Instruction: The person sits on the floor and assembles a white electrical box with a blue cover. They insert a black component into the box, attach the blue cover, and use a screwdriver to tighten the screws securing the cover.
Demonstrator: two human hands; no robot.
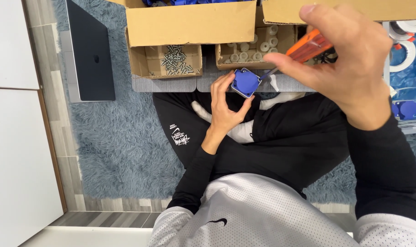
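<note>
A blue square socket part (245,82) is gripped by the left hand (225,106) just in front of the box of screws (173,60), while an orange-handled screwdriver (308,47), clenched in the right hand (345,59), is set against it, apparently for fastening; steady alignment seems needed.

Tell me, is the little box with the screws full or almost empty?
Almost empty: the screws make one small heap, and bare cardboard shows around them in the box.
</note>
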